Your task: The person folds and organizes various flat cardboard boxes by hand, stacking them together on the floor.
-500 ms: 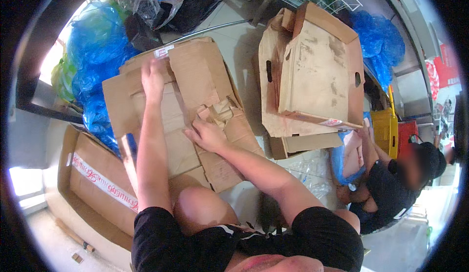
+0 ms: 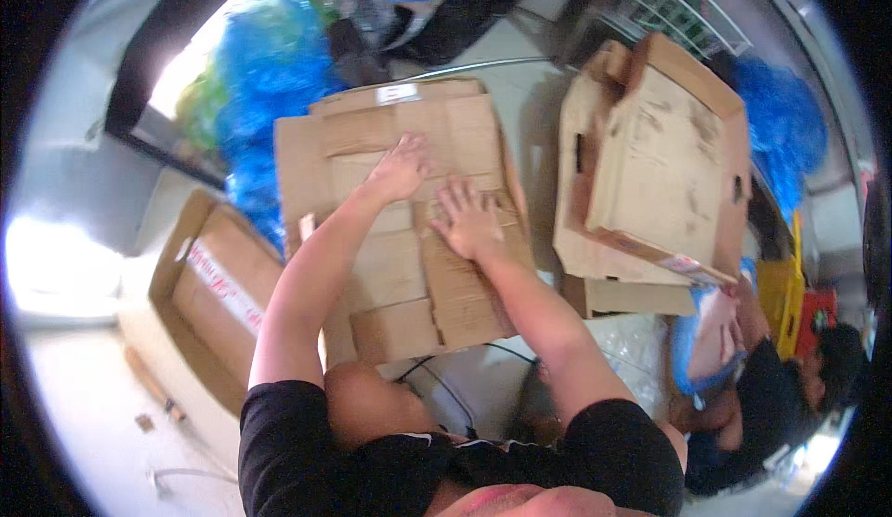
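Note:
Flattened brown cardboard (image 2: 376, 266), in what looks like several layers, lies in front of me above my knees. My left hand (image 2: 401, 168) rests palm down on its upper middle, fingers stretched out. Beside it, my right hand (image 2: 471, 220) presses flat on a creased flap, fingers spread. Neither hand grips anything. A white label (image 2: 399, 93) sits at the cardboard's far edge.
An open cardboard tray (image 2: 209, 317) stands at left; a wooden-handled tool (image 2: 155, 385) lies near it. Stacked cardboard boxes (image 2: 650, 169) rise at right. Blue plastic bags (image 2: 269, 80) bulge at far left. A co-worker (image 2: 780, 396) crouches at right beside a yellow container (image 2: 779, 299).
My left hand has come from the far left edge toward the middle of the cardboard. My right hand has moved up and flattened onto the flap whose folded pieces stuck up. The view has shifted.

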Demonstrator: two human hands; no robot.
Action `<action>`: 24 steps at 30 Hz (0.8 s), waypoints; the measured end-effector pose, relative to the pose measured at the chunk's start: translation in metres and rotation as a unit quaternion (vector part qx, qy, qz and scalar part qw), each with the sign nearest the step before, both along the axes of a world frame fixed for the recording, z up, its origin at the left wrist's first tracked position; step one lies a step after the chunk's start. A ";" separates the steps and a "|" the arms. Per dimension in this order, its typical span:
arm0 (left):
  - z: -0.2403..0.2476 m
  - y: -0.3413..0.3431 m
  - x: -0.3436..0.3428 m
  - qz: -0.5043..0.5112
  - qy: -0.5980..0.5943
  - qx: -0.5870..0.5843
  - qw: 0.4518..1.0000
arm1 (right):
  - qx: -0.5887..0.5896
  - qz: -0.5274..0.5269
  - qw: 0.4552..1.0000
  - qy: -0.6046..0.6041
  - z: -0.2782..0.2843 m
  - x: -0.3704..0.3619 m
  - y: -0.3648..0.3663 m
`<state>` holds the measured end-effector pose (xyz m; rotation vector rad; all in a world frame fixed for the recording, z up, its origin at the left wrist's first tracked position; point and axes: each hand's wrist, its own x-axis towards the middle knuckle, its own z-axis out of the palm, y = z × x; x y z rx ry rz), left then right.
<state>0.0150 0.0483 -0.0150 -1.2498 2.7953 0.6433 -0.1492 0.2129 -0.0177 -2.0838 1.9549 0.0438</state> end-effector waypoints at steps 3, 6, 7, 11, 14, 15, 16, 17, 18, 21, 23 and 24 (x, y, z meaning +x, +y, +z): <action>0.078 0.063 0.034 0.147 -0.031 -0.098 0.984 | 0.007 -0.031 0.999 0.036 -0.020 -0.031 0.018; 0.072 0.126 0.112 0.345 -0.201 -0.110 0.910 | -0.014 -0.025 0.999 0.038 -0.013 -0.016 0.012; 0.055 0.146 0.130 0.359 -0.181 -0.079 0.913 | -0.027 -0.021 0.999 0.039 -0.014 -0.013 0.011; 0.029 0.173 0.160 0.393 -0.131 0.002 0.910 | -0.053 -0.012 0.998 0.035 -0.017 -0.004 0.013; 0.043 0.181 0.145 0.385 -0.136 -0.033 0.912 | -0.053 -0.020 0.998 0.024 -0.015 -0.012 0.014; 0.047 0.179 0.147 0.375 -0.141 -0.059 0.914 | -0.048 -0.018 0.999 0.018 -0.010 -0.011 0.012; 0.052 0.175 0.152 0.361 -0.152 -0.086 0.916 | -0.042 -0.019 0.999 0.006 -0.007 -0.007 0.014; 0.055 0.165 0.167 0.392 -0.079 -0.063 0.915 | -0.036 -0.021 0.999 -0.006 -0.003 -0.002 0.013; 0.073 0.164 0.166 0.411 0.012 -0.006 0.912 | -0.035 -0.024 0.999 0.001 -0.004 -0.013 0.012; 0.138 0.166 0.201 0.437 0.317 0.196 0.819 | -0.032 -0.037 0.999 -0.008 -0.005 -0.023 0.014; 0.126 0.166 0.247 0.419 0.489 0.302 0.703 | -0.029 -0.031 0.998 -0.035 -0.004 -0.012 0.016; 0.124 0.166 0.248 0.396 0.539 0.330 0.666 | -0.031 -0.031 0.998 -0.037 -0.004 -0.012 0.017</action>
